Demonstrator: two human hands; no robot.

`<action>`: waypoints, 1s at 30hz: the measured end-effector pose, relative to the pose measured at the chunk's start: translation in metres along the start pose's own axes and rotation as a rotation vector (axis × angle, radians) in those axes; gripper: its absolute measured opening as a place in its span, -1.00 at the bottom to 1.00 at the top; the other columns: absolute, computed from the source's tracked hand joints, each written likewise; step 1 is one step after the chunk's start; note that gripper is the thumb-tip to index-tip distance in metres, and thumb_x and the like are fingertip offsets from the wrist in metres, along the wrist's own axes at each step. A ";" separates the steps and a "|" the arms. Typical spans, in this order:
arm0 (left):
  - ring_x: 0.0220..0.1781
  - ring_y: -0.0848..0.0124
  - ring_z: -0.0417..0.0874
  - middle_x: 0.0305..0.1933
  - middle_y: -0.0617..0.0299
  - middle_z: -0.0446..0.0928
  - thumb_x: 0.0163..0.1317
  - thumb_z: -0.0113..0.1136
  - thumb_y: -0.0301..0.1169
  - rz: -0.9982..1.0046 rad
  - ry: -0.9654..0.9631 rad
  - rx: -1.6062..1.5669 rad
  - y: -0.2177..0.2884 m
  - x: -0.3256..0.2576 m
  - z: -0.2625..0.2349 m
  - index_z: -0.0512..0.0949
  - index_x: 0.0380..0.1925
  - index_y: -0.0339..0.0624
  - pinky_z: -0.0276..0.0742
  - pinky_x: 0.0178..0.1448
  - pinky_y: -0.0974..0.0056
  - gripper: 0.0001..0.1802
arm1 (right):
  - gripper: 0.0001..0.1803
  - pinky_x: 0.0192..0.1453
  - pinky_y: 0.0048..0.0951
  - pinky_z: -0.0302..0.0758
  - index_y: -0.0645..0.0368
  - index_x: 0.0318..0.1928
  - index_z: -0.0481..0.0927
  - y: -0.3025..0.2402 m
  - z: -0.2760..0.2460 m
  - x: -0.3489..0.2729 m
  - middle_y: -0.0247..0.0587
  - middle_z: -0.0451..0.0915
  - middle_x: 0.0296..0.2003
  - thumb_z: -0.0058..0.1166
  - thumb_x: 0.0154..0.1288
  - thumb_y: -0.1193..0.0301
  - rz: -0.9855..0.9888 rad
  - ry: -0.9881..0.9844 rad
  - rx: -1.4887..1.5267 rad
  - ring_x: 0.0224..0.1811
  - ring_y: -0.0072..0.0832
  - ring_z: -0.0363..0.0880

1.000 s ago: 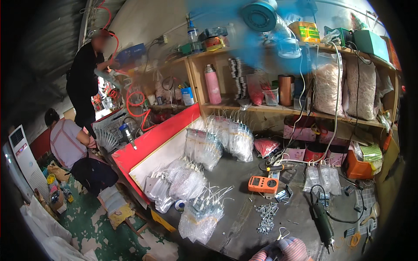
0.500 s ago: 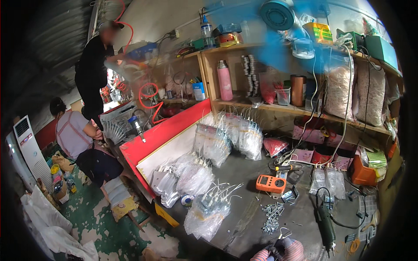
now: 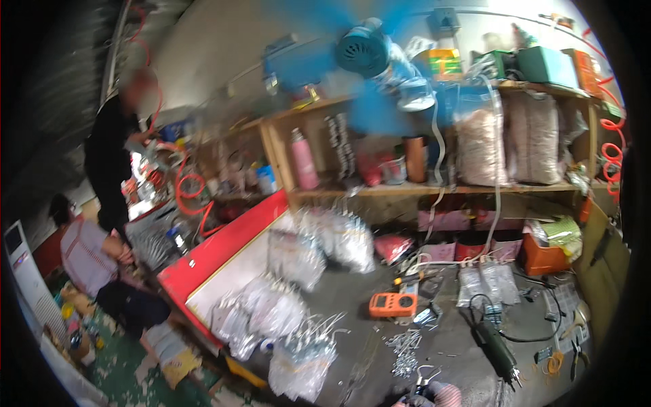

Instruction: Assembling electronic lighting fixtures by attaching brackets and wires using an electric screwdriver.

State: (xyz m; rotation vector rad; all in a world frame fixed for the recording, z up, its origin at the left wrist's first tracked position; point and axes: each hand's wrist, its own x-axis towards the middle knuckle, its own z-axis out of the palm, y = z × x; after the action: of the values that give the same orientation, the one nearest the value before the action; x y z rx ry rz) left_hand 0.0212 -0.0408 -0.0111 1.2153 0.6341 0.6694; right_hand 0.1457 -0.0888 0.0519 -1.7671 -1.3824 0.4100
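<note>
At the lower edge, my right hand (image 3: 445,394), in a pinkish striped knit glove, is closed with its fingertips against a small dark part (image 3: 420,399). A loop of white wire (image 3: 425,375) rises from between my hands. Only a sliver of my left hand (image 3: 401,403) shows beside the dark part, and its fingers are mostly cut off by the frame. Just beyond my hands lies a loose pile of screws and nuts (image 3: 405,363). An orange multimeter (image 3: 393,305) sits behind that pile, with small metal brackets (image 3: 427,317) to its right.
Bubble-wrapped bundles with white wires (image 3: 303,366) stand on the left of the dark table. A green power tool (image 3: 498,356), pliers (image 3: 578,359) and orange-handled scissors (image 3: 555,361) lie right. A blue fan (image 3: 366,51) spins above the shelf (image 3: 380,192). Two people are at left.
My view has swung to the right, so the table and shelf sit farther left and a red coiled hose shows at right. My hands sit lower in the picture, the left nearly out of it.
</note>
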 end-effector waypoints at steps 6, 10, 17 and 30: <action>-0.36 0.62 0.39 -0.28 0.39 0.41 0.26 -0.08 -0.66 -0.011 -0.017 -0.037 0.021 -0.008 0.008 0.40 -0.04 -0.05 0.33 -0.37 0.52 -0.67 | -0.75 -0.22 -0.21 0.48 0.19 -0.28 0.58 0.002 -0.002 -0.004 0.00 0.58 -0.41 0.15 0.30 0.23 0.062 -0.073 0.216 -0.36 -0.17 0.57; -0.31 0.61 0.42 -0.21 0.37 0.42 0.26 -0.08 -0.67 0.038 0.002 -0.228 0.008 -0.001 0.009 0.39 0.08 -0.10 0.37 -0.30 0.49 -0.60 | -0.74 -0.22 -0.23 0.49 0.19 -0.27 0.57 -0.001 -0.004 -0.004 -0.02 0.57 -0.43 0.13 0.33 0.22 0.040 -0.057 0.199 -0.38 -0.19 0.56; -0.14 0.54 0.47 -0.09 0.35 0.44 0.26 -0.06 -0.67 0.047 -0.009 -0.088 0.006 -0.004 0.004 0.34 0.18 -0.17 0.45 -0.12 0.44 -0.53 | -0.74 -0.26 -0.21 0.48 0.22 -0.32 0.56 0.002 0.004 -0.008 0.01 0.59 -0.44 0.14 0.31 0.25 0.019 0.039 0.139 -0.39 -0.20 0.58; 0.10 0.46 0.48 0.05 0.30 0.48 0.39 0.08 -0.38 -0.096 -0.214 -0.516 0.026 -0.014 0.012 0.32 0.24 -0.13 0.50 0.11 0.34 -0.56 | -0.80 -0.25 -0.14 0.45 0.24 -0.30 0.54 -0.006 -0.012 -0.005 0.08 0.55 -0.44 0.09 0.29 0.33 -0.038 0.063 0.109 -0.36 0.01 0.55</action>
State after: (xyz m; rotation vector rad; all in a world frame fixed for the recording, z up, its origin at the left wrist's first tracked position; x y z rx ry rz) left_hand 0.0176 -0.0535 0.0178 0.7567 0.3089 0.5665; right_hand 0.1482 -0.0978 0.0622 -1.6493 -1.3231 0.3985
